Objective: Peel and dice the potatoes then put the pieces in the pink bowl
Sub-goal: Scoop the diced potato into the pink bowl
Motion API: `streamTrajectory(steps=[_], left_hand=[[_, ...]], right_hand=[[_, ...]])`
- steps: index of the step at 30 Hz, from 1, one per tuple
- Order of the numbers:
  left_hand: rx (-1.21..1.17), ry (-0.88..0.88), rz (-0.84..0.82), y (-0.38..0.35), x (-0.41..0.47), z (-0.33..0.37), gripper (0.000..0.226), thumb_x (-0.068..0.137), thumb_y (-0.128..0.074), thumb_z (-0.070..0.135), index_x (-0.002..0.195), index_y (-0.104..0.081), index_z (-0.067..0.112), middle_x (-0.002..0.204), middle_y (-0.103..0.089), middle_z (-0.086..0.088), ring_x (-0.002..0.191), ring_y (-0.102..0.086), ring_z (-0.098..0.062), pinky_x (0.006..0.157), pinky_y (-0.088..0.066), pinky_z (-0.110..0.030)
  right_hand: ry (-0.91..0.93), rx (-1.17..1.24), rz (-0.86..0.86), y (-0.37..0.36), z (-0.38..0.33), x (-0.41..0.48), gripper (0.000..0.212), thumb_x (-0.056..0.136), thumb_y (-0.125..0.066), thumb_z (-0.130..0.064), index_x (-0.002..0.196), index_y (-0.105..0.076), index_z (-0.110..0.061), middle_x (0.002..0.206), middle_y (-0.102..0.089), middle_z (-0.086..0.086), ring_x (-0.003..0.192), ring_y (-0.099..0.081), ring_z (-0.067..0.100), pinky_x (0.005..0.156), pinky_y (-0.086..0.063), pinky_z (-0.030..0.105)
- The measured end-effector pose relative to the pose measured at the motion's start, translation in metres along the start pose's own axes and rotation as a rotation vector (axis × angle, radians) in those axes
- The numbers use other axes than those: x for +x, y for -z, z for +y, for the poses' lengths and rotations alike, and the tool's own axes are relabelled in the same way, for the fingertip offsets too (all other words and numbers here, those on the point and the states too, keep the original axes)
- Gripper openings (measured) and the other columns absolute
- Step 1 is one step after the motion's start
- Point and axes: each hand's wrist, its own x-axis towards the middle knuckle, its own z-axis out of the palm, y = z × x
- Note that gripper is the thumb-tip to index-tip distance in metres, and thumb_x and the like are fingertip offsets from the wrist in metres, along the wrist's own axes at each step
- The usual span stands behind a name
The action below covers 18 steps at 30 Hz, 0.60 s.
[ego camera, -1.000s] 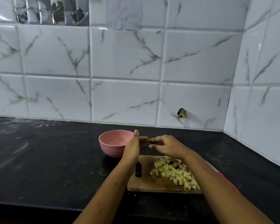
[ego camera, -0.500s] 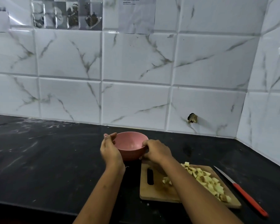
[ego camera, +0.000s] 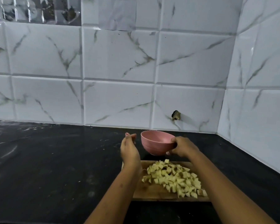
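Note:
The pink bowl [ego camera: 155,143] hangs tilted just above the far edge of the wooden cutting board [ego camera: 152,194]. My right hand [ego camera: 182,146] grips its right rim, thumb inside and fingers under. My left hand [ego camera: 129,148] is a little left of the bowl, apart from it, fingers relaxed and holding nothing. A heap of diced potato pieces [ego camera: 173,179] lies on the board below the bowl. The bowl looks empty inside.
The black countertop [ego camera: 55,167] runs left and toward me. White marble-pattern tiles [ego camera: 120,97] form the back wall and the right side wall, meeting in a corner at the right. My right forearm hides the counter to the right of the board.
Both hands held the bowl half a second ago. Now my left hand has let go, and my right hand alone has lifted the bowl to the right, over the board's far edge.

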Motion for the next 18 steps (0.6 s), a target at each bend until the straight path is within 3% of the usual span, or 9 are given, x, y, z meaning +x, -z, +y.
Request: streamTrajectory(steps=[6, 9, 12, 15, 16, 18], left_hand=[[0.112, 0.187, -0.094, -0.009, -0.004, -0.021, 0.042, 0.1, -0.031, 0.046, 0.109, -0.061, 0.018, 0.114, -0.061, -0.003, 0.1, -0.054, -0.018, 0.087, -0.046, -0.037], [0.162, 0.204, -0.095, -0.01, -0.002, -0.024, 0.037, 0.1, -0.031, 0.046, 0.115, -0.054, 0.02, 0.117, -0.059, -0.004, 0.1, -0.051, -0.017, 0.086, -0.043, -0.037], [0.234, 0.209, -0.084, -0.009, -0.001, -0.026, 0.031, 0.099, -0.03, 0.05, 0.108, -0.048, 0.028, 0.123, -0.054, -0.004, 0.107, -0.051, -0.02, 0.094, -0.044, -0.041], [0.233, 0.244, -0.124, -0.008, -0.001, -0.028, 0.031, 0.099, -0.028, 0.049, 0.113, -0.044, 0.027, 0.123, -0.055, -0.006, 0.11, -0.051, -0.022, 0.09, -0.044, -0.039], [0.232, 0.256, -0.144, -0.008, -0.001, -0.029, 0.032, 0.1, -0.028, 0.048, 0.117, -0.043, 0.025, 0.122, -0.055, -0.007, 0.111, -0.052, -0.023, 0.091, -0.044, -0.039], [0.25, 0.276, -0.173, -0.008, 0.0, -0.033, 0.036, 0.099, -0.028, 0.049, 0.121, -0.042, 0.024, 0.121, -0.056, -0.008, 0.111, -0.054, -0.025, 0.096, -0.046, -0.042]], right_hand=[[0.08, 0.092, -0.079, -0.009, 0.014, 0.004, 0.019, 0.083, -0.073, -0.019, 0.096, -0.06, -0.024, 0.115, -0.061, 0.003, 0.099, -0.058, 0.017, 0.087, -0.049, 0.033], [0.113, 0.129, -0.092, -0.009, 0.012, 0.005, 0.028, 0.087, -0.068, -0.011, 0.113, -0.062, -0.02, 0.122, -0.059, 0.004, 0.104, -0.056, 0.017, 0.083, -0.043, 0.026], [0.073, 0.197, -0.048, -0.009, 0.01, 0.002, 0.048, 0.089, -0.058, -0.003, 0.13, -0.049, -0.026, 0.123, -0.056, 0.006, 0.102, -0.058, 0.019, 0.079, -0.046, 0.027], [0.01, 0.201, 0.14, -0.009, 0.01, -0.008, 0.026, 0.087, -0.053, -0.003, 0.107, -0.05, -0.02, 0.101, -0.061, 0.003, 0.088, -0.062, 0.02, 0.078, -0.053, 0.039], [0.022, 0.25, 0.15, -0.011, 0.011, -0.011, 0.018, 0.086, -0.053, -0.003, 0.095, -0.055, -0.017, 0.095, -0.064, 0.003, 0.086, -0.063, 0.02, 0.08, -0.054, 0.04], [0.062, 0.381, 0.036, -0.016, 0.008, -0.019, 0.024, 0.087, -0.045, 0.0, 0.081, -0.063, -0.015, 0.09, -0.066, 0.003, 0.087, -0.063, 0.019, 0.084, -0.054, 0.036]])
